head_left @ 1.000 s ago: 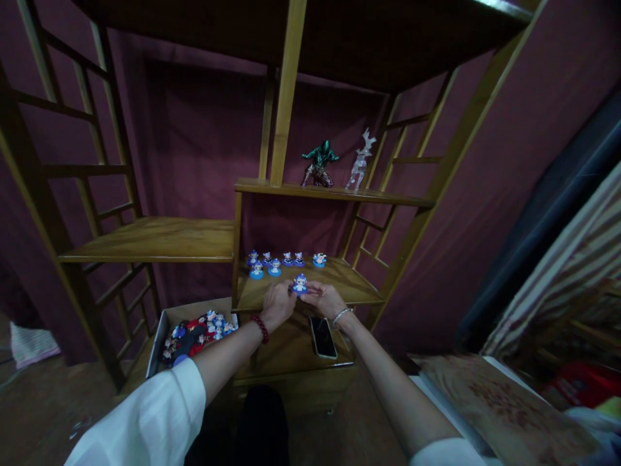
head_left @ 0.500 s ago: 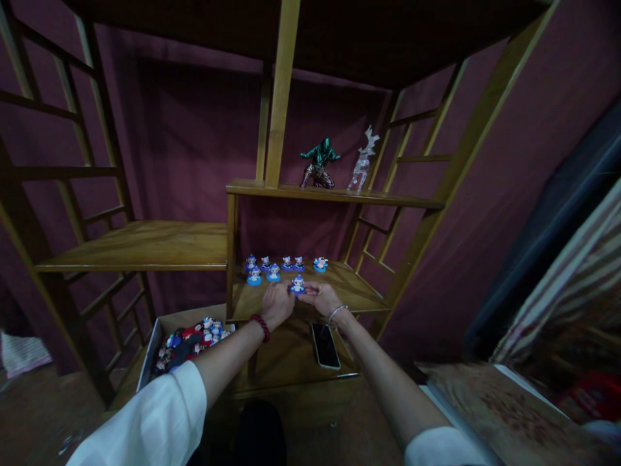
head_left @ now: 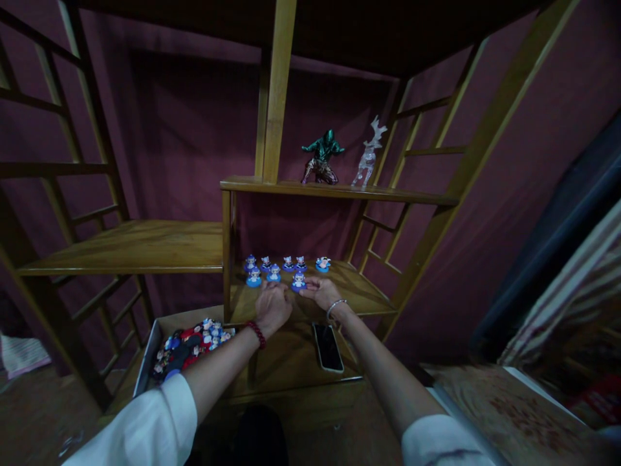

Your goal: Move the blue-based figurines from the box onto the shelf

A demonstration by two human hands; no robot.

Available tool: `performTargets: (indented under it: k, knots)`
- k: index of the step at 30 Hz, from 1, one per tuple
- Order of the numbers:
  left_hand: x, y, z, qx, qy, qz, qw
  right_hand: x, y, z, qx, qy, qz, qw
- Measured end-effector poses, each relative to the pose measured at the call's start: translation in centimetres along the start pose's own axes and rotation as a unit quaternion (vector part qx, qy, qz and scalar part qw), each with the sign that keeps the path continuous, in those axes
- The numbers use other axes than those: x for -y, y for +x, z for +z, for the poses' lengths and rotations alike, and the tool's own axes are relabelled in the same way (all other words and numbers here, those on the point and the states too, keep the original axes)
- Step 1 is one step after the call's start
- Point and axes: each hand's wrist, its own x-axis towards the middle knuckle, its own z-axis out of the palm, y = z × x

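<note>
My right hand point(head_left: 320, 292) pinches the edge of a small purple-based toy figurine point(head_left: 299, 281), which stands upright at the front of the lower right shelf. Just left of it, apart from the figurine, is my left hand point(head_left: 274, 307); its fingers look curled in, and nothing shows in them. Two blue-based figurines, one on the left point(head_left: 253, 277) and one closer to the middle point(head_left: 274, 273), stand beyond my left hand. Behind these is a back row with a purple figurine point(head_left: 250, 263), several small dark-and-white ones, and a blue-based figurine point(head_left: 323, 263) farther right.
A cardboard box point(head_left: 145, 362) full of mixed figurines sits low at the left. A phone point(head_left: 328, 347) lies on the surface below the shelf point(head_left: 359, 294). On the upper shelf stand a green hooded statue point(head_left: 323, 157) and a clear deer figure point(head_left: 369, 154). Wooden posts frame the compartments.
My left hand has let go of the purple-based figurine and drawn back to the left. My right hand stays on the figurine. The view has shifted slightly.
</note>
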Motion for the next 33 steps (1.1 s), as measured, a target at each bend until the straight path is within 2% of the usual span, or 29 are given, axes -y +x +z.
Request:
performTargets:
  k: [8,16,27,33]
  knots:
    - [0.2,-0.8,-0.8,-0.028,0.063,-0.013,0.998,-0.7,1.4,0.5,0.006,0.023,0.002,1.0]
    - [0.5,0.2,-0.5,-0.001,0.028,-0.012,1.0,-1.6,2.9,0.8,0.006,0.016,0.0,1.0]
    - [0.5,1.6,-0.1,0.034,-0.029,0.005,0.999,-1.5,3.7,0.9,0.012,-0.014,-0.021,1.0]
    - [0.4,2.1,-0.1,0.042,-0.016,0.008,0.999,-2.0,4.2,0.7,0.007,-0.048,-0.045,0.998]
